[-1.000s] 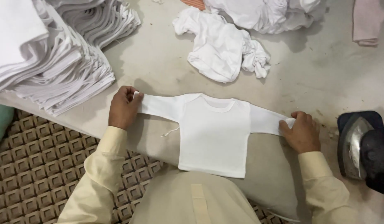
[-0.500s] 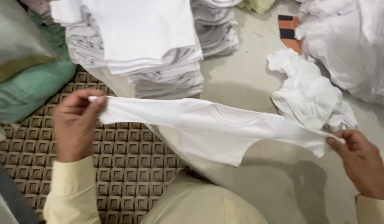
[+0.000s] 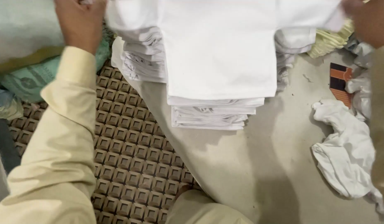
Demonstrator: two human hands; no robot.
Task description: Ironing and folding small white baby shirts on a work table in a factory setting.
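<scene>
The left hand (image 3: pixel 80 23) and right hand (image 3: pixel 368 18) each pinch a sleeve end of the small white shirt (image 3: pixel 221 45), holding it spread flat so it hangs square just above the stack of folded shirts (image 3: pixel 210 112) on the counter (image 3: pixel 250 166); a crumpled shirt (image 3: pixel 345 153) lies right of the stack

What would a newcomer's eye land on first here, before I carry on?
First, the white shirt spread flat across the top centre, held at either end by the left hand and the right hand. It lies over a stack of folded white garments on the pale padded table. A crumpled white garment lies at the right edge, and a brown patterned floor mat fills the lower left.
</scene>
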